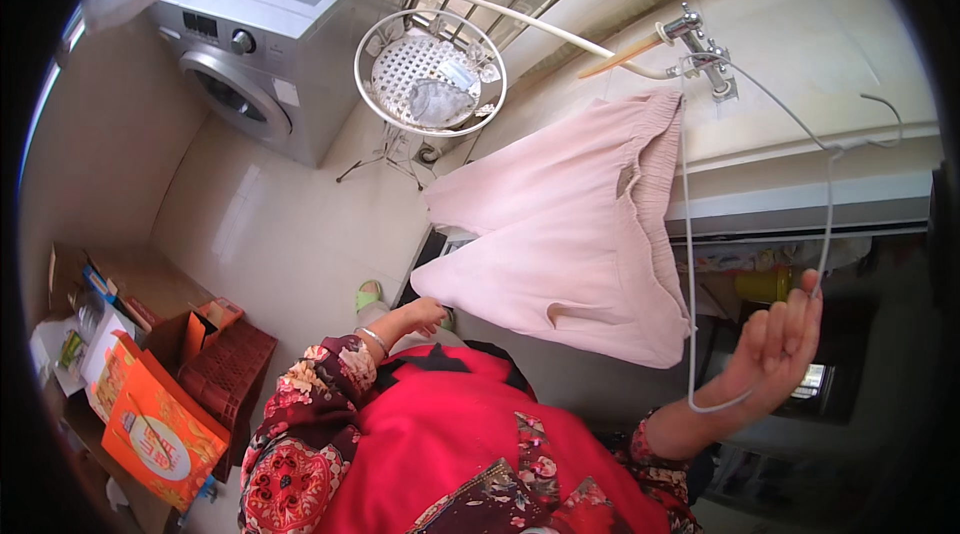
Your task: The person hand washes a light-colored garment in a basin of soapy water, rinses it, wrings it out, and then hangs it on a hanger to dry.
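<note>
My right hand (780,339) grips one side of a white wire hanger (688,234), whose hook points to the upper right. Pale pink trousers (555,234) with a gathered elastic waistband hang at the hanger's long lower wire, their legs spreading to the left. How the waistband is fixed to the wire cannot be made out. Just below the lower trouser leg's hem is my left hand (426,315), a bangle on its wrist, fingers loosely bent and nothing seen in them.
A washing machine (300,46) stands at the upper left, beside a round white rack (362,88) holding a grey cloth. Metal taps (697,39) with a pale hose project from the wall. Cartons, an orange bag (161,436) and a dark red plastic crate (232,369) are at lower left.
</note>
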Demonstrator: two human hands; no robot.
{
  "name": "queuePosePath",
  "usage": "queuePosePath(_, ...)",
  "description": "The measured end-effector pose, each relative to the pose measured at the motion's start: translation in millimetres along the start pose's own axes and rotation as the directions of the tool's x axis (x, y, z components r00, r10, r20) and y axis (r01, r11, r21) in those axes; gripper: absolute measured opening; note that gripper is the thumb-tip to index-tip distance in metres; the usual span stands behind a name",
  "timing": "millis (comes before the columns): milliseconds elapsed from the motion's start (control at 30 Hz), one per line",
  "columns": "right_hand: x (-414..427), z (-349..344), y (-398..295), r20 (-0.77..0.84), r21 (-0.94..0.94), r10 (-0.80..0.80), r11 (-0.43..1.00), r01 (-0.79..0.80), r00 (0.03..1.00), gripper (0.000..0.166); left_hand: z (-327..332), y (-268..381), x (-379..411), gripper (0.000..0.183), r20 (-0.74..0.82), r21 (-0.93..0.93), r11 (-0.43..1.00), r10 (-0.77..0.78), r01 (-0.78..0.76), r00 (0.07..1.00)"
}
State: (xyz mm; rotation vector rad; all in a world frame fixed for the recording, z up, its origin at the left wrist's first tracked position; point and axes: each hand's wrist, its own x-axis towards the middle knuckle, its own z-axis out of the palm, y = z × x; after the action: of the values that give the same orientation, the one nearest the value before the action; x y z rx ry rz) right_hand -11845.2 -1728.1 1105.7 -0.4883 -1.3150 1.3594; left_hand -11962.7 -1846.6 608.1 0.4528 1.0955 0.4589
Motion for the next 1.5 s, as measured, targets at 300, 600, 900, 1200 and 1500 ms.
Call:
queuePosePath(300, 6, -19, -71, 0.221, 0.187, -0.006, 0.982, -0.036, 0.975, 0.033, 35, -36, 54, 0.097, -0.026, -0.967, 0.252, -0.234, 0.034, 0.972)
queuePosePath(600, 8, -58, -140, 0.373, 0.179, -0.002, 0.981, -0.070, 0.928, 0.042, 0, -112, 146, 0.092, -0.573, -0.684, -0.497, -0.089, -0.534, 0.815)
queuePosePath(900, 18, -71, -134, 0.357, 0.106, -0.018, 0.994, -0.022, 0.934, 0.038, 14, -150, 65, 0.073, -0.585, -0.415, -0.794, -0.140, -0.444, 0.799)
queuePosePath(1200, 28, -87, -109, 0.431, 0.150, 0.051, 0.980, -0.127, 0.901, 0.037, -19, -179, 32, 0.049, -0.775, -0.461, -0.585, -0.101, -0.667, 0.624)
queuePosePath(1500, 9, -68, -62, 0.285, 0.038, 0.107, 0.992, -0.123, 0.952, 0.031, 21, 60, -163, 0.026, -0.989, -0.078, -0.100, 0.133, -0.992, 0.064)
